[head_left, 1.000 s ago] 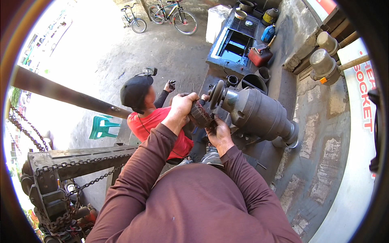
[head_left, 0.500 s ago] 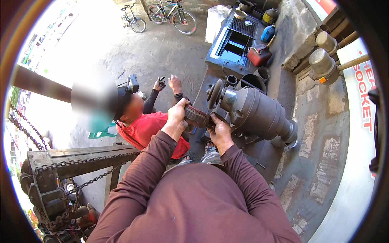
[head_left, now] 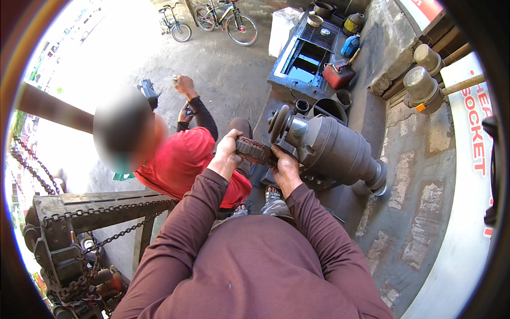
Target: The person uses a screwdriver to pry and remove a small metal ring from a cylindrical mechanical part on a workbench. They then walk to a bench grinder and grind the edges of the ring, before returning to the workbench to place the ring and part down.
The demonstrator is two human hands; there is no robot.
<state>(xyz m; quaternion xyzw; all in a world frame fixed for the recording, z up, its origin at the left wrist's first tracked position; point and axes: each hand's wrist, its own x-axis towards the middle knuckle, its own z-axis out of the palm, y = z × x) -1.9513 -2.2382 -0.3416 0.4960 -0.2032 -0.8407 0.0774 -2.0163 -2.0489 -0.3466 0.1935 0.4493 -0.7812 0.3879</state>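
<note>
A dark, greasy gear (head_left: 252,150) with a toothed rim and a reddish side is held between my two hands in front of my body. My left hand (head_left: 227,149) grips its left end, fingers wrapped over the edge. On the opposite end my right hand (head_left: 285,169) has its blackened fingers and thumb closed on the gear. Just right of the gear stands a large grey metal housing (head_left: 337,146) with a shaft and a round flange (head_left: 280,123) at its near-left end. Its far side is hidden from me.
A person in a red shirt (head_left: 178,165) sits close at my left, both hands raised ahead. Lower left is a steel frame (head_left: 106,206) with hanging chains (head_left: 114,212). Beyond the housing are a blue-edged wash basin (head_left: 289,80), buckets (head_left: 332,109) and a red jerrycan (head_left: 340,73).
My hands and the gear have shifted slightly left. The co-worker has leaned to the left, with the hands moving left and one of them rising.
</note>
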